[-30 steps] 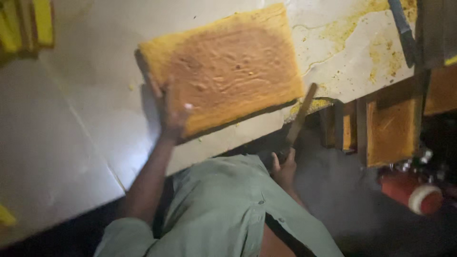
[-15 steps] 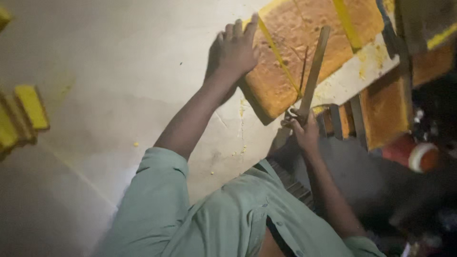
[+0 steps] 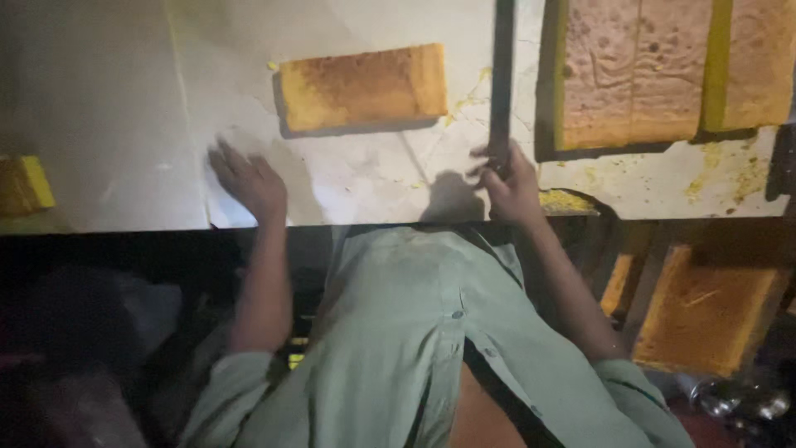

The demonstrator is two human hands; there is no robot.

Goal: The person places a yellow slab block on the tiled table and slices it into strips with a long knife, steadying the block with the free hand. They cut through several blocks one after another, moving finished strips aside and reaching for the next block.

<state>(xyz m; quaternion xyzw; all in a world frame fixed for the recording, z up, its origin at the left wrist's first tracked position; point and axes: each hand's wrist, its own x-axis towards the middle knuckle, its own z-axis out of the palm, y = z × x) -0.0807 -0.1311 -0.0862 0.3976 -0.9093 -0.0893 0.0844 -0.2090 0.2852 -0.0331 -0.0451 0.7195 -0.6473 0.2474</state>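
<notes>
On the pale worktop lie one cut cake block and one large cake slab. One long knife stands between them, its handle clenched in the right hand. Flat on the worktop, fingers spread and grip released, the left hand rests just below and left of the block.

The table top looks like smooth pale stone or laminate with a dull sheen, smeared with yellow crumbs at 3 o'clock. The cut cake block at 12 o'clock has a rough, porous, matt golden-brown crust. The large cake slab at 1 o'clock shows a wrinkled, pitted crust. The long knife looks like dark, dull metal. The shirt is soft matt green cloth.
</notes>
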